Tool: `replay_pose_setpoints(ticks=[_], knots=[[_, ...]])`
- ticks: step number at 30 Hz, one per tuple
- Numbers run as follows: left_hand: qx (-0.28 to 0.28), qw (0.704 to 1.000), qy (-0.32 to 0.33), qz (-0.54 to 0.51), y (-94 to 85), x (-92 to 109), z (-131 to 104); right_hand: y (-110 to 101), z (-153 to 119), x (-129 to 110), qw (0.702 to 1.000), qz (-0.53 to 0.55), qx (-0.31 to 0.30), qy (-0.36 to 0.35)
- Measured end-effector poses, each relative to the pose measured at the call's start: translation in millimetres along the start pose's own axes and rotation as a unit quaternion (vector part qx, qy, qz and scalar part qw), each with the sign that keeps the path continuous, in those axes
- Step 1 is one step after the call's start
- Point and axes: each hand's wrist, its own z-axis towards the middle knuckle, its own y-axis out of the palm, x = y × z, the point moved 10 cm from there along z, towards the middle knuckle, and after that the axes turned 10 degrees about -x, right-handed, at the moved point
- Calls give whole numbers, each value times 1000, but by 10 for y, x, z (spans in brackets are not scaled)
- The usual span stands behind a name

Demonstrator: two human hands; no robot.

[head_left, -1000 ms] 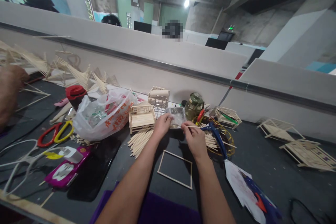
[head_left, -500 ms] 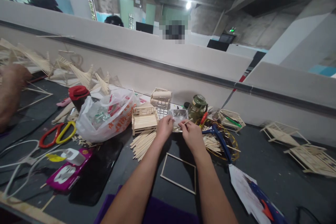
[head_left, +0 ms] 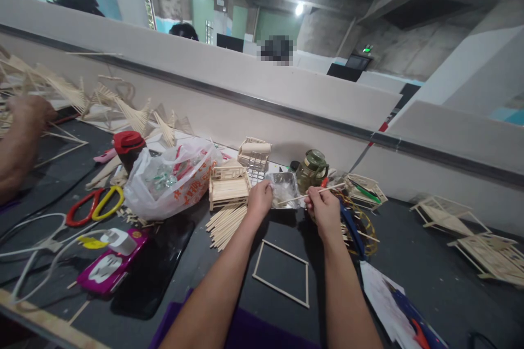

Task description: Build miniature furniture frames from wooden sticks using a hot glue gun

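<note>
My right hand (head_left: 324, 208) pinches a thin wooden stick (head_left: 331, 187), whose left end lies inside a small metal tray (head_left: 291, 179) with whitish, clear contents. At the tray's left edge, my left hand (head_left: 260, 198) has its fingers closed on the rim. A rectangular stick frame (head_left: 280, 287) lies flat on the dark table between my forearms. Left of my left hand are a small slatted wooden model (head_left: 230, 187) and a fanned pile of loose sticks (head_left: 226, 224).
A green bottle (head_left: 311, 169) stands behind the tray. A plastic bag (head_left: 167, 185), scissors (head_left: 109, 203) and a purple case (head_left: 100, 277) lie left. Stick models (head_left: 487, 253) are at right. Another person's hand (head_left: 33, 112) is far left.
My right hand has moved right and slightly down, away from my left hand. The stick now shows at greater length, and more of the tray is visible. The view has shifted slightly.
</note>
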Motion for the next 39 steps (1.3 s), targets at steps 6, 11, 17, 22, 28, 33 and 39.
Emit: replay_pose_setpoints(ticks=[6, 11, 17, 22, 28, 33, 39], knots=[[9, 1000, -1, -30, -18, -11, 10, -73, -63, 120, 987, 147, 36, 49], [15, 998, -3, -65, -1, -81, 39, 2, -51, 101, 983, 180, -7, 40], [19, 995, -10, -97, 30, -178, 84, -17, -33, 128, 971, 237, -24, 32], [22, 994, 6, -109, 61, -215, 103, -2, -62, -21, 945, 318, -65, 47], [20, 993, 11, -113, 97, -262, 134, -39, -195, -444, 958, 274, -75, 28], [-1, 989, 19, -145, 121, -276, 163, 130, -345, -725, 991, 56, -115, -27], [-69, 966, 8, -248, 205, -290, 172, 466, -505, -859, 971, -141, -159, -112]])
